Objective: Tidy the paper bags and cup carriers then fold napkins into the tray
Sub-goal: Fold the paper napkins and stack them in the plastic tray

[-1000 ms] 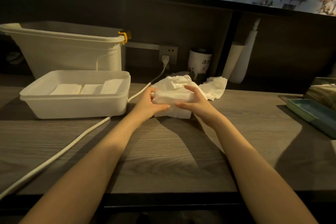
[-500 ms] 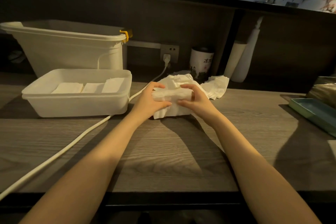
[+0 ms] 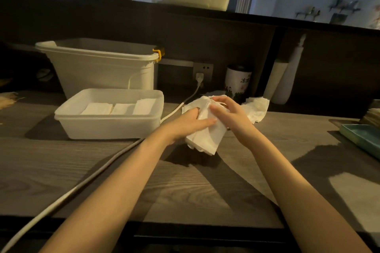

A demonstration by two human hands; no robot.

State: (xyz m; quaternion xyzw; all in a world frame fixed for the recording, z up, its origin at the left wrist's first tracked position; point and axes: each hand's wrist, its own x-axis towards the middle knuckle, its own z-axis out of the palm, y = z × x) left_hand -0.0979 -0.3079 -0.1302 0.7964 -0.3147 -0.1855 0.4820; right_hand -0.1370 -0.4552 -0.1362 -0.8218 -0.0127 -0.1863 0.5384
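Napkin [image 3: 207,135] now lifted, tilted off table; left hand [image 3: 185,123] and right hand [image 3: 228,115] both grip it, creasing fold before tray [image 3: 107,125].

White napkins [image 3: 205,131], a white tray [image 3: 107,127] and a white cable [image 3: 82,187] were seen on a grey wood-grain worktop [image 3: 185,191], beside a teal dish [image 3: 362,137].

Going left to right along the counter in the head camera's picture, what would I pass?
White tray with folded napkins → left hand → held napkin → right hand → loose napkins → green tray.
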